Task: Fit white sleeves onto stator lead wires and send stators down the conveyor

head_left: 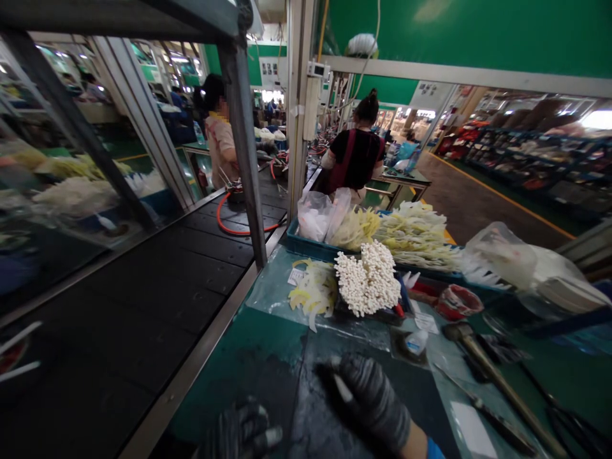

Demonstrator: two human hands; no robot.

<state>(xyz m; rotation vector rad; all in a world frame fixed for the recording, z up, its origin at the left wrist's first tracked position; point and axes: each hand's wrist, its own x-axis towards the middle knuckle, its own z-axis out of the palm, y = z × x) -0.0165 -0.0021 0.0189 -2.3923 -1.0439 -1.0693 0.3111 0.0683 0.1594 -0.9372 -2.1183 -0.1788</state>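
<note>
Here at the bench [248, 338], your right hand [375, 389] is reaching in over the dark mat [406, 363], its gloved fingers curling; a pale tip is showing by the thumb, and I cannot tell whether you are grasping anything. Your left hand [239, 427] is bending its fingers down by the near edge, dark and blurred, so its hold is impossible to read as well. The white bud cluster [367, 280] is sitting straight beyond your right hand, well apart from it, toward the far edge; from your left hand it is lying farther off and rightward. Yellow-white petals [313, 290] are spreading just left of the cluster, toward the bench's left edge. A small white bottle [417, 342] is standing near your right hand, while a hammer [497, 379] is lying toward the right edge.
</note>
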